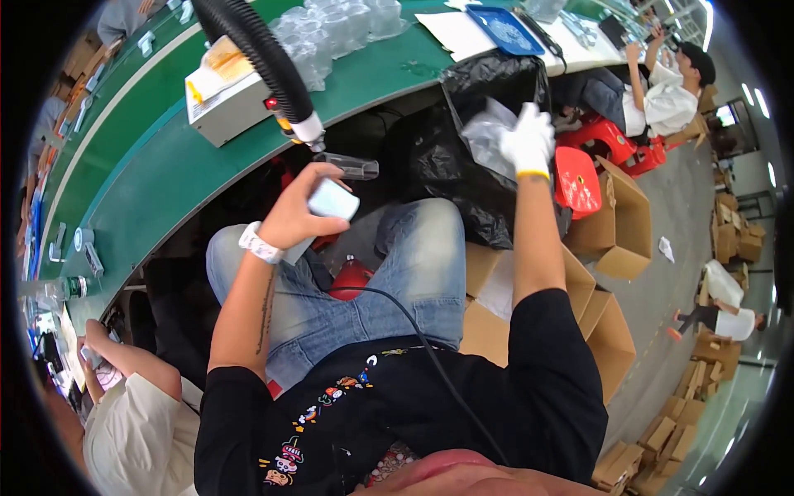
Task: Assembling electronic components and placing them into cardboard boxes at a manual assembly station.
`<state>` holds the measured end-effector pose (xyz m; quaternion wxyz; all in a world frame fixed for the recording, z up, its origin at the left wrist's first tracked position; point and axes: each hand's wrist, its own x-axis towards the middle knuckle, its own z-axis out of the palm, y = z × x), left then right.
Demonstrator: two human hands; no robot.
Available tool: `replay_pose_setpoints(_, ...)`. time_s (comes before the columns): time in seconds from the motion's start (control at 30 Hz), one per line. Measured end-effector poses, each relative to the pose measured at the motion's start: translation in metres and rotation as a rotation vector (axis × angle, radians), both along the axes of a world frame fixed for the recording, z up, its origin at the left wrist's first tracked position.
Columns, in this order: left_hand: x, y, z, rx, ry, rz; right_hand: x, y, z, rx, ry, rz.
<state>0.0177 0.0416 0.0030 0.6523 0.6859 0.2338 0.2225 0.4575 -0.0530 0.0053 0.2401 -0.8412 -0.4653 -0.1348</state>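
Note:
My bare left hand (302,207) grips a small pale blue-white block-shaped piece (333,201) above my lap; its exact kind I cannot make out. Just beyond those fingertips lies a clear plastic box-like piece (351,166), under the tip of a black ribbed hose (265,62). Out to the right, my right hand (528,142) wears a white glove and is closed on crumpled clear plastic (490,139). That plastic hangs over the black bin bag (430,157), and some of the gloved fingers are blurred.
A green workbench (149,182) curves ahead, bearing a grey box (227,107), stacked clear plastic cups (331,33) and a blue tray (504,30). Open cardboard boxes (612,219) and red stools (576,182) stand at right. Co-workers sit at left (136,430) and right (670,99).

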Motion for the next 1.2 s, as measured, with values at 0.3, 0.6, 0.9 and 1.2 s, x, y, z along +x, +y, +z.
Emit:
replay_pose_setpoints(0.3, -0.014, -0.014, -0.014, 0.038, -0.035, 0.000, -0.237, -0.005, 0.005, 0.211, 0.107, 0.882)
replay_pose_setpoints(0.6, -0.098, -0.018, -0.035, -0.654, -0.884, 0.369, -0.291, 0.050, -0.024, -0.142, 1.981, 0.990)
replay_pose_setpoints(0.9, 0.002, 0.029, -0.031, -0.861, -0.983, 0.507, -0.262, -0.006, -0.078, -0.271, 2.409, 0.915)
replay_pose_setpoints(1.2, 0.058, 0.022, -0.047, -0.585, -0.701, 0.533, -0.246, -0.019, -0.097, -0.202, 2.628, 0.804)
